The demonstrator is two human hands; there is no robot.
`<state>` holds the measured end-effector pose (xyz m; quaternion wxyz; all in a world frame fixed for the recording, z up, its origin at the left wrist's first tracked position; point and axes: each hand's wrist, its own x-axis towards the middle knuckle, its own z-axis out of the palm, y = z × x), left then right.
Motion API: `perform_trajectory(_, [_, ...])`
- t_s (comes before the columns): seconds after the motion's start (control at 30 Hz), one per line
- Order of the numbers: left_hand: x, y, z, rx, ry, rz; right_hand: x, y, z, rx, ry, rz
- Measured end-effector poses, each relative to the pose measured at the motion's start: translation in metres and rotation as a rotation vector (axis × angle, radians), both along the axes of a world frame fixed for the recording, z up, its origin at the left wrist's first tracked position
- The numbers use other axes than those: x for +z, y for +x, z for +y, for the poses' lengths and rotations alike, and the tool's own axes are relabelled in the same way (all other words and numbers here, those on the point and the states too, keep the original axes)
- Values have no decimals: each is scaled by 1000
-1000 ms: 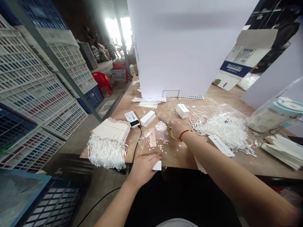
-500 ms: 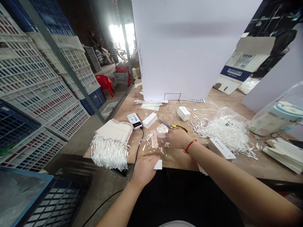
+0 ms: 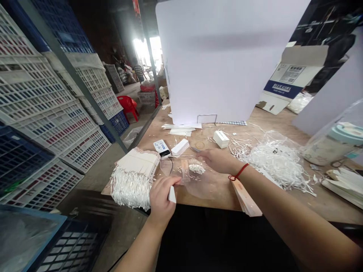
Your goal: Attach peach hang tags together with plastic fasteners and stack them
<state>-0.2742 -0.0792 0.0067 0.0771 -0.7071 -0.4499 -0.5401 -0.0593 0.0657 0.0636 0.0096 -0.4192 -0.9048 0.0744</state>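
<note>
The left hand [image 3: 161, 198] is closed, pinching a white card [image 3: 171, 194] upright. The right hand [image 3: 218, 160], with a red string bracelet [image 3: 239, 172] at the wrist, has its fingers extended at the far edge of a clear plastic bag [image 3: 198, 185]; grip cannot be confirmed. The bag, holding small white bits [image 3: 196, 169], lies near the front edge of the wooden workbench [image 3: 320, 200], just beside a bundle of string-tailed paper tags [image 3: 133, 181]. Scissor blades [image 3: 195, 149] lie just beyond the right hand.
</note>
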Motion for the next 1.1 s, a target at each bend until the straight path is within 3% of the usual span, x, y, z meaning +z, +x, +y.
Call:
perform_trajectory(0.1, [11,1,-4,-9,111,9,4,3,2,38,-116,134])
perform_trajectory(0.23, [17,5,-5,60,140,-124,5,6,7,58,-245,170])
perform_trajectory(0.4, [19,8,-6,117,122,-222,6,3,5,-100,-93,141])
perform_trajectory(0.6, [20,8,-12,34,40,-131,12,-5,-3,-175,131,92])
perform_trajectory(0.77, [10,3,-18,-193,-133,68,12,-5,-7,-139,235,102])
perform_trajectory(1.0, [-8,-1,-22,-211,-358,140,3,-5,-6,-153,379,142])
perform_trajectory(1.1, [-9,0,-24,-292,-608,196,-4,-8,-4,-106,355,100])
